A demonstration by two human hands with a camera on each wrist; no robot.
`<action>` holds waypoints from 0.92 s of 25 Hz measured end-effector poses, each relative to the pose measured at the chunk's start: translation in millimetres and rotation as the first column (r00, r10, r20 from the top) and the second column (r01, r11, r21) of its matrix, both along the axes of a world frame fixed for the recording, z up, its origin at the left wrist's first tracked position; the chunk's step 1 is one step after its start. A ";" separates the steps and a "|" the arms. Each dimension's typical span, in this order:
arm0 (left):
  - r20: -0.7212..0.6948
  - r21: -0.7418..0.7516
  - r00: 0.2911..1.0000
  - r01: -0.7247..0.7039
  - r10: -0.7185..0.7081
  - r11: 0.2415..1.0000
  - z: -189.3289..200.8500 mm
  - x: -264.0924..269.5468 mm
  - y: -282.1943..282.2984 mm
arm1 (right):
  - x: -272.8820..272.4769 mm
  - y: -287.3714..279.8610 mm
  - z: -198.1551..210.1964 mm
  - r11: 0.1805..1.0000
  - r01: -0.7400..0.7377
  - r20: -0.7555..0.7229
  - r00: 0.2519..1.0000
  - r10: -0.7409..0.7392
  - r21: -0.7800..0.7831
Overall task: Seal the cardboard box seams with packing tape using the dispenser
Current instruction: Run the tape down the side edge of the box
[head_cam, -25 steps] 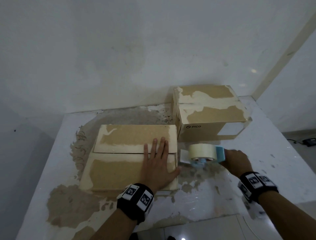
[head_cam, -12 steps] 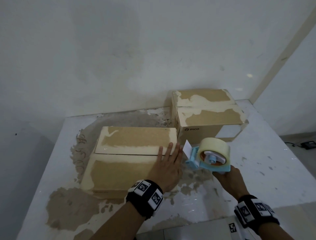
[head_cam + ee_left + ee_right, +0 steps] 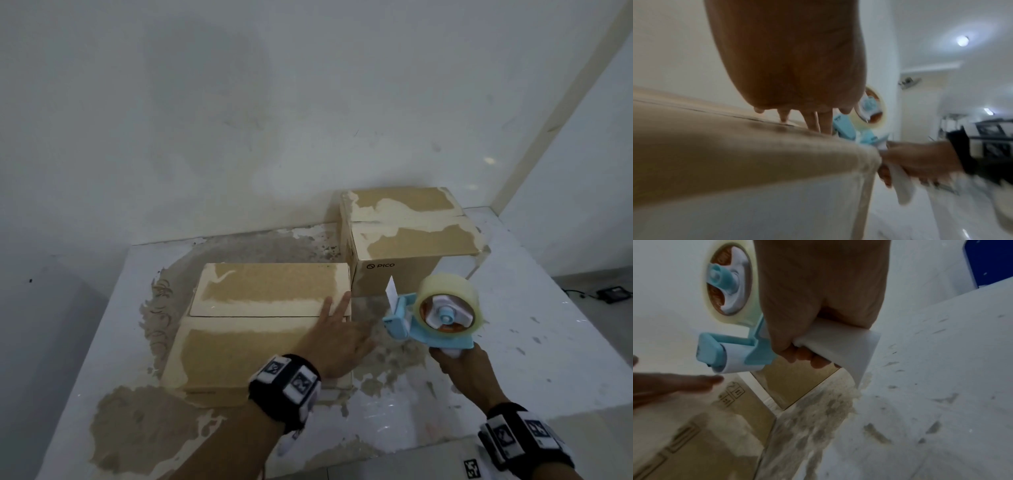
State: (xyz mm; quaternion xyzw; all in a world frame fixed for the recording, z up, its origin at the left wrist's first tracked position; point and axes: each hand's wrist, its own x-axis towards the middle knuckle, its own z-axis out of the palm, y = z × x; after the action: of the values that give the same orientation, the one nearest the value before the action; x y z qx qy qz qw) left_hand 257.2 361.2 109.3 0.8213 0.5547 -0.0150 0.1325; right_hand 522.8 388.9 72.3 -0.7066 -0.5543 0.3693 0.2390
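Nearest, the right hand [image 3: 471,368] gripped the white handle of the light-blue plastic tape dispenser [image 3: 442,317], held above the paint-worn white surface [image 3: 513,342]. Its clear tape roll [image 3: 448,301] stood upright. Just left, the left hand [image 3: 334,337] lay flat, fingers straight, on the near flat cardboard box [image 3: 246,325] by its right edge. Farther back stood a taller cardboard box [image 3: 407,246] printed "PICO".

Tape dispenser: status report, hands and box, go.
Right hand grips tape dispenser by its handle, raised off the table. Left hand flat on near box, fingers straight. Nothing in the way.
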 end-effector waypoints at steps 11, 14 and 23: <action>0.263 -0.135 0.507 -0.823 0.821 0.551 -2.4 -186.2 -67.8 | -113.7 -24.3 32.7 0.990 0.007 -0.612 0.787 0.080 0.139; 0.397 -0.158 0.403 -0.855 0.825 0.494 -0.4 -187.0 -74.0 | -131.2 -22.8 34.5 0.987 -0.019 -0.648 0.752 0.118 0.158; 0.481 -0.314 0.256 -0.843 0.839 0.437 -18.5 -176.4 -147.2 | -129.0 -44.9 28.2 0.991 -0.086 -0.617 0.777 0.128 0.098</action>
State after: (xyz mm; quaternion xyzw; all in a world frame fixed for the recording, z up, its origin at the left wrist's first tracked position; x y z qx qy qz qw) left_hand 80.9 213.9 90.9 0.3616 0.8355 0.3075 0.2769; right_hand 393.8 344.0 100.6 -0.5049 -0.4954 0.5764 0.4091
